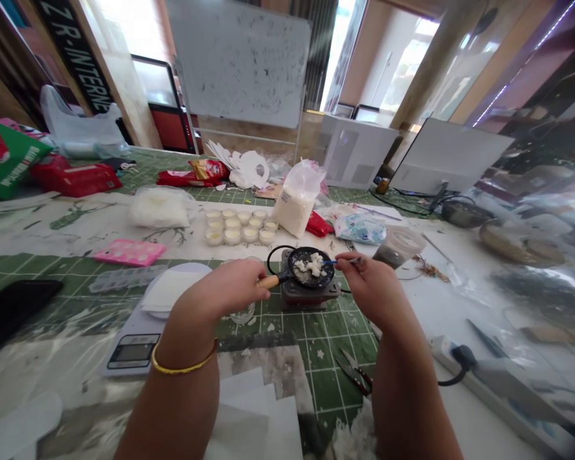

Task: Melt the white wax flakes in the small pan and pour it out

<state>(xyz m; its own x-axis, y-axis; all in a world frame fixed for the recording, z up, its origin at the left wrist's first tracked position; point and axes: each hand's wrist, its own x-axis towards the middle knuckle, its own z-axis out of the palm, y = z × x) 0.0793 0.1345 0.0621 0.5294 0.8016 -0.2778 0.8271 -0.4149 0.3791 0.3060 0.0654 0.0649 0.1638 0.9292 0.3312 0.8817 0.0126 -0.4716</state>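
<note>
A small black frying pan [297, 278] sits on a little electric hot plate [311, 300] in the middle of the table. White clumpy wax-like lumps [311, 265] lie in the pan. My left hand [227, 287] is closed round the pan's wooden handle [269, 281]. With my right hand [364, 281] I pinch a thin blue stick [329, 262], whose tip reaches into the white lumps. Behind the pan stand several small clear cups [232, 235] with pale contents. An upright clear bag of white granules [294, 207] is just beyond the hot plate.
Left of the pan are a digital scale [134, 348] with white paper on it, a pink packet [129, 252] and a black phone [16, 313]. Scissors [353, 370] lie near my right forearm. A plugged-in power strip [489, 377] and cord are at the right. A tub [398, 246] stands behind my right hand.
</note>
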